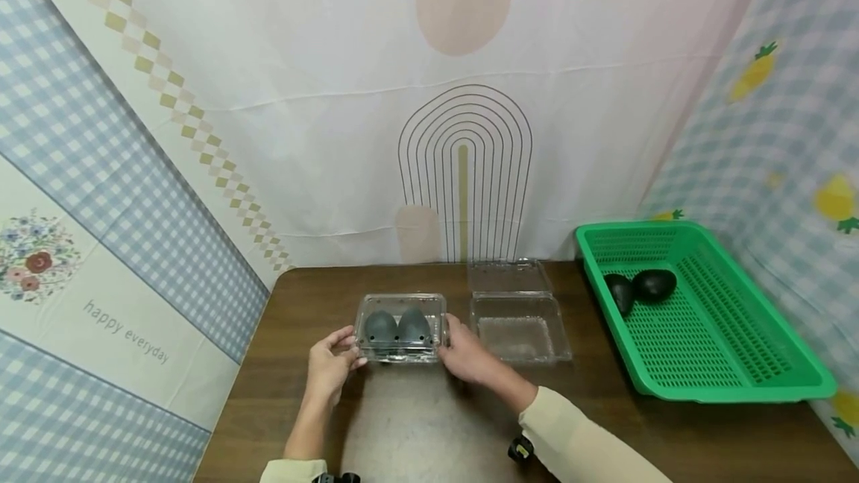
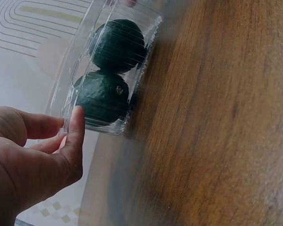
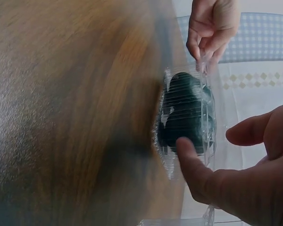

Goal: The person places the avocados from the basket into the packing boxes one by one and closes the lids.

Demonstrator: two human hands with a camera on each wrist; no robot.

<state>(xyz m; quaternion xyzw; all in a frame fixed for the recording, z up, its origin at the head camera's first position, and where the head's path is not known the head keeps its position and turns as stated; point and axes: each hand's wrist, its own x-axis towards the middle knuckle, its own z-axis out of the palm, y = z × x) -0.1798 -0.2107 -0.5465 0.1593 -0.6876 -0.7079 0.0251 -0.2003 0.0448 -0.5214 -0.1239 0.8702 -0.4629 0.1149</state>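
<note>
Head view is showing both hands flanking a closed clear plastic clamshell box (image 1: pixel 401 327) holding two dark green avocados (image 1: pixel 397 326), and the relation that matters is that the box's long axis is running left to right, straight from one hand to the other. At the box's left short end the left hand (image 1: pixel 330 364) is reaching in with its fingers (image 2: pixel 76 127) nearly straight and only lightly bent, the thumb tip touching the plastic corner in the left wrist view, so it is pressing rather than wrapping. At the right short end the right hand (image 1: pixel 466 355) is doing the same from the opposite side: in the right wrist view its thumb (image 3: pixel 191 165) is lying against the ribbed wall while the other fingers are hovering just off the lid, spread and relaxed, gripping nothing. Both hands are sitting about equally near, each covering its own end, and the two avocados are lying side by side along that same axis. The box is resting on the dark brown wooden desk (image 1: pixel 416 423), near its middle. Just beside it to the right an empty open clear plastic clamshell (image 1: pixel 518 319) is lying with its lid folded back, and farther right a green perforated plastic basket (image 1: pixel 738 386) is holding two more dark avocados (image 1: pixel 640 288).
</note>
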